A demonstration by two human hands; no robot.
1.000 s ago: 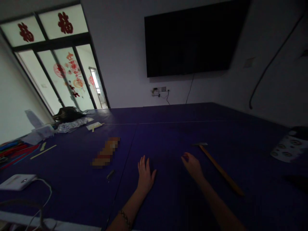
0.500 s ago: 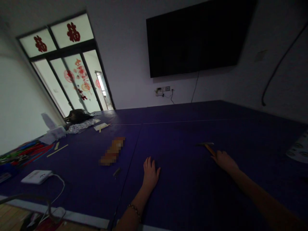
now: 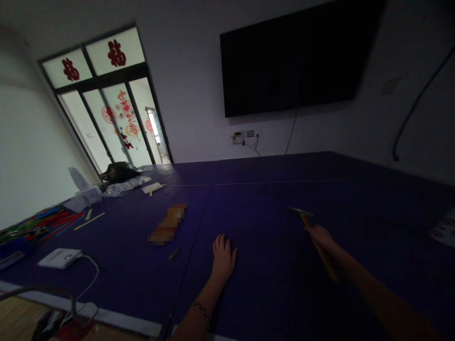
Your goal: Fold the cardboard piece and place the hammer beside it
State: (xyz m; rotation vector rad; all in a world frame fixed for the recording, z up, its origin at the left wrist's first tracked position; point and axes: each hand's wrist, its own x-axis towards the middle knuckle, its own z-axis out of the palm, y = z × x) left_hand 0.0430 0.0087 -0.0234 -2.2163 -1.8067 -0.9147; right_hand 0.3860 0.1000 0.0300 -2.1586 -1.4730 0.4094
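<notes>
My right hand [image 3: 323,237] is closed around the wooden handle of a hammer [image 3: 330,270], gripping it near the head. The thin metal head points away from me, and the handle's end sticks out below my hand. My left hand [image 3: 223,258] lies flat on the dark blue tabletop [image 3: 263,293], fingers stretched forward, holding nothing. Left of it are some small, thin grey pieces [image 3: 174,255], too small to name. Beyond them lies an orange-brown, blurred-out flat object [image 3: 168,225].
A white box-shaped device [image 3: 60,258] with a white cable sits at the left front. Coloured tools and strips [image 3: 53,220] crowd the far left edge. A black bag [image 3: 121,171] rests at the back left. A patterned item [image 3: 444,229] stands at the right edge.
My right hand has shifted slightly left along the hammer toward its head, and more handle now shows below it. My left hand stays on the table. The view has tilted slightly.
</notes>
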